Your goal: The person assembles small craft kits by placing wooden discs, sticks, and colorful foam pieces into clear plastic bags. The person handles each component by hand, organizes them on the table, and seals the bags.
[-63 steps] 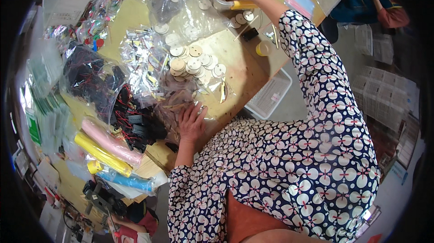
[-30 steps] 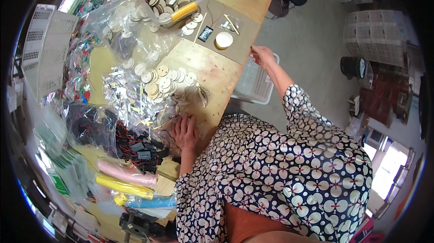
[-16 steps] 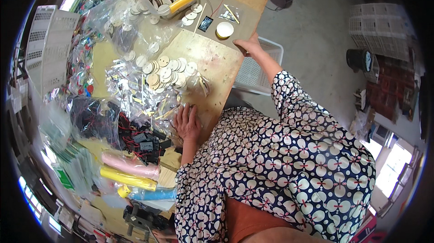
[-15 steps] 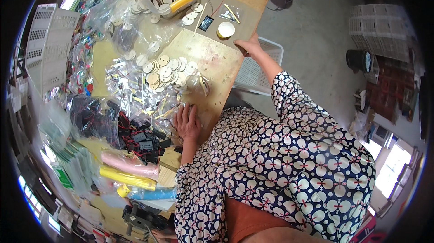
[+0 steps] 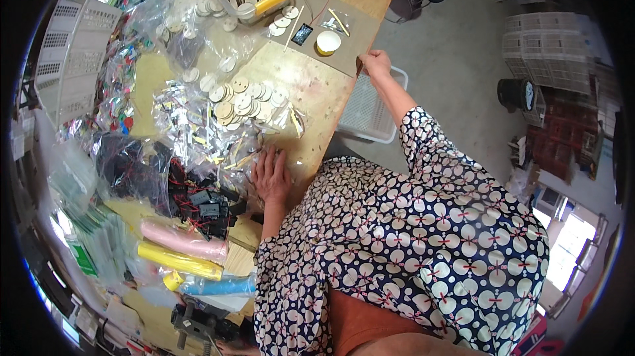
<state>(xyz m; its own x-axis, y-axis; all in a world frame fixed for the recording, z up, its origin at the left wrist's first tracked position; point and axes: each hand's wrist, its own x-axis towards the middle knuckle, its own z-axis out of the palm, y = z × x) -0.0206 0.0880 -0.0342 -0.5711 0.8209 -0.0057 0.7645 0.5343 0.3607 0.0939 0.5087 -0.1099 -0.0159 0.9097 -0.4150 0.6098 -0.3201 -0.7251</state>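
Cluttered wooden worktable [image 5: 317,91], heaped with craft stock. Left hand [image 5: 271,174] spread flat and open beside clear packets [image 5: 198,131], steadying. Right hand [image 5: 374,63] closed on the table's far edge near a white basket [image 5: 370,111]. Wooden discs [image 5: 248,98] piled between, within reach.

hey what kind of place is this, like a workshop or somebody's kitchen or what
Most likely a small craft or assembly workshop. The wooden worktable is heaped with round wooden discs, clear plastic bags of small parts and coloured rolls, with white plastic baskets beside it on a bare floor.
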